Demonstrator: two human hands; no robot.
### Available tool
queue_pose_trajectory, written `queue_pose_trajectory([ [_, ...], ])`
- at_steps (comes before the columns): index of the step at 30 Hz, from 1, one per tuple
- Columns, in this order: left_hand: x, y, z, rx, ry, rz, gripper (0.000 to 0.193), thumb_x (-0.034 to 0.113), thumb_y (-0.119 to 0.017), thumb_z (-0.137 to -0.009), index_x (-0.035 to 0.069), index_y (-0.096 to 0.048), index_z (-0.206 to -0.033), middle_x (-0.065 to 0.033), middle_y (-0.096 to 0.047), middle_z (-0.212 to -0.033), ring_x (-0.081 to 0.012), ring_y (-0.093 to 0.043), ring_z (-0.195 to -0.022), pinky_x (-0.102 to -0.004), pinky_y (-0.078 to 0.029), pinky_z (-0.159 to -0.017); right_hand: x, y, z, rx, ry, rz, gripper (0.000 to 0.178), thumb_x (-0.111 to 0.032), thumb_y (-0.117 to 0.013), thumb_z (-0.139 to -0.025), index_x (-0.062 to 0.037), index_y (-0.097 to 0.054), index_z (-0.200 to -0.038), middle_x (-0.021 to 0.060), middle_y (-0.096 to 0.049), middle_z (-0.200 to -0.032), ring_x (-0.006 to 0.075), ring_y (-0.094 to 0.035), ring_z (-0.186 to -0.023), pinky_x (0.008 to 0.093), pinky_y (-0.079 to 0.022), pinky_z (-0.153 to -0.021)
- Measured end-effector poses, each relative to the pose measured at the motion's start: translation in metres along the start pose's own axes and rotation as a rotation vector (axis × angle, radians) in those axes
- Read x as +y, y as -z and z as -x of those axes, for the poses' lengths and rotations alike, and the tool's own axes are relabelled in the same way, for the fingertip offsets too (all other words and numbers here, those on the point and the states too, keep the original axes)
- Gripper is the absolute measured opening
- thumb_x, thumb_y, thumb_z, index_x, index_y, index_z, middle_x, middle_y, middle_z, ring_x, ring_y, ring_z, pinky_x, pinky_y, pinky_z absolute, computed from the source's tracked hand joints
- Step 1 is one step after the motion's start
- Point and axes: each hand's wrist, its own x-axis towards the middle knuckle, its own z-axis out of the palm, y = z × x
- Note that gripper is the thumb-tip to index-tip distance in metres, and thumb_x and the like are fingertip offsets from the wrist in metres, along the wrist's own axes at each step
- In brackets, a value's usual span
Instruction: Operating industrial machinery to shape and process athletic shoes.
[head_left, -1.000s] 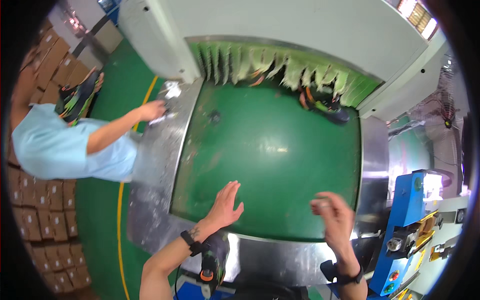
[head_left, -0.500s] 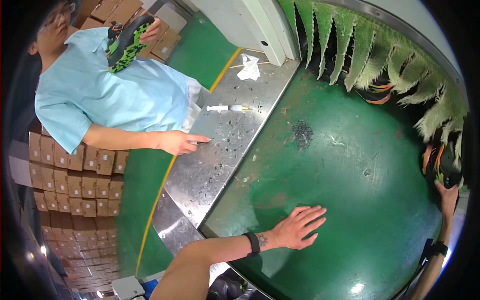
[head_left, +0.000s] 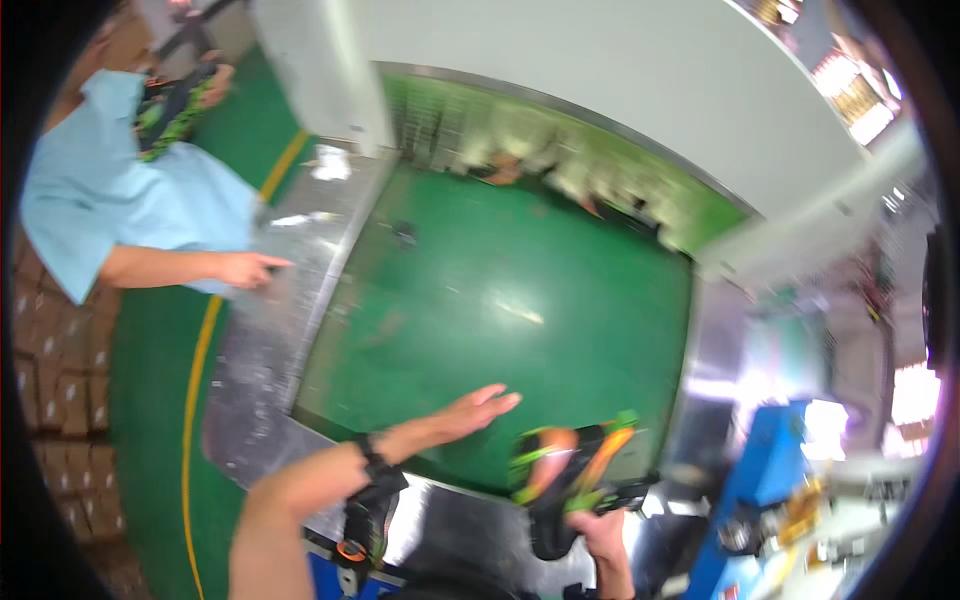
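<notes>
The right grip (head_left: 600,530) is closed on a black sneaker (head_left: 565,490) with green and orange trim; blur hides exactly which part it pinches. The sneaker lies just ahead of and left of that grip, above the near edge of the green conveyor belt (head_left: 500,310). The left grip (head_left: 465,415), farther left, is empty, its fingers extended and loose. Good handling here probably means a firm hold on the shoe's body rather than its trim, keeping it clear of the steel rim (head_left: 470,520) beneath, with the left grip ready to steady the free end.
</notes>
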Motion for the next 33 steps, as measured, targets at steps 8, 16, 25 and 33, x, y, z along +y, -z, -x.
queue_pose_trajectory([
  [8, 0.035, -0.116, 0.182, -0.557, -0.085, 0.302, 0.079, 0.037, -0.063, -0.075, -0.002, -0.039, -0.138, -0.0179, -0.053, -0.131, -0.0300, -0.055, -0.116, -0.0425, -0.041, -0.104, -0.034, 0.060, 0.156, 0.166, 0.821, 0.271, 0.075, -0.011, -0.080, -0.070, -0.0044, -0.044, -0.135, 0.0162, -0.043, -0.143, 0.0286, -0.041, -0.132, 0.0421, -0.031, -0.111],
  [16, -0.018, -0.217, 0.201, -0.521, -0.461, 0.258, 0.084, 0.007, -0.074, -0.055, -0.003, -0.045, -0.133, -0.0132, -0.059, -0.124, -0.0283, -0.056, -0.115, -0.0418, -0.042, -0.103, 0.059, 0.067, 0.289, 0.021, 0.715, 0.028, 0.080, -0.009, -0.074, -0.079, 0.0011, -0.027, -0.143, 0.0165, -0.034, -0.145, 0.0261, -0.040, -0.131, 0.0359, -0.032, -0.108],
  [25, -0.054, -0.374, 0.217, -0.687, -0.424, -0.010, 0.078, 0.043, -0.062, -0.069, -0.003, -0.046, -0.131, -0.0159, -0.057, -0.123, -0.0298, -0.059, -0.110, -0.0418, -0.047, -0.098, 0.113, 0.142, 0.406, 0.543, 0.819, -0.232, 0.070, -0.012, -0.074, -0.073, 0.0003, -0.043, -0.134, 0.0145, -0.056, -0.118, 0.0239, -0.053, -0.114, 0.0386, -0.039, -0.103],
  [33, -0.080, -0.502, 0.184, -0.596, -0.076, 0.197, 0.044, 0.029, -0.050, -0.093, -0.001, -0.048, -0.125, -0.0116, -0.061, -0.115, -0.0243, -0.060, -0.105, -0.0394, -0.049, -0.093, 0.155, 0.233, 0.426, 0.598, 0.362, -0.784, 0.058, -0.009, -0.071, -0.074, 0.0023, -0.048, -0.125, 0.0094, -0.059, -0.114, 0.0206, -0.055, -0.104, 0.0349, -0.044, -0.094],
])
